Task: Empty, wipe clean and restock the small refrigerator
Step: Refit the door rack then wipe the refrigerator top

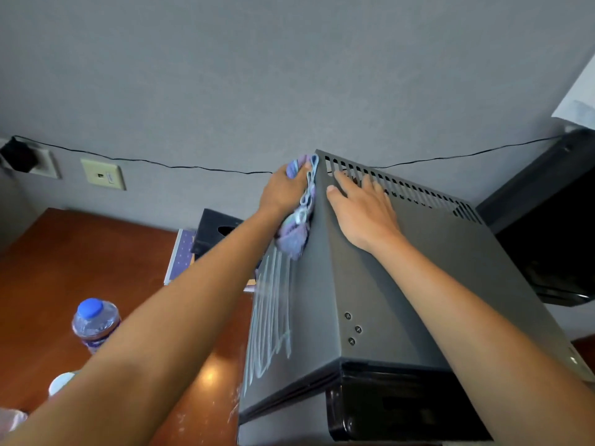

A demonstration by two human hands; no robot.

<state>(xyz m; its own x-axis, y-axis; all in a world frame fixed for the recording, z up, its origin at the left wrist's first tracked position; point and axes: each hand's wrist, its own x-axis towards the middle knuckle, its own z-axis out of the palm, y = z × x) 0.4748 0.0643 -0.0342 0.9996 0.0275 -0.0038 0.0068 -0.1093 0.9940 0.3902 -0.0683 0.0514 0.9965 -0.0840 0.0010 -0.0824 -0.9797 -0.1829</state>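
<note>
The small grey refrigerator point(386, 284) stands on the wooden desk point(48, 268). The left hand point(285, 191) grips a purple cloth point(297, 220) against its left side; the right hand point(362, 209) lies flat on top, fingers spread. A blue-capped bottle point(95, 321) holding clear liquid stands nearby.

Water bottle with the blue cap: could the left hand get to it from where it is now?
Probably yes. The water bottle stands upright on the wooden table, below the left forearm, with nothing over it. But the left hand grips the cloth against the refrigerator.
</note>
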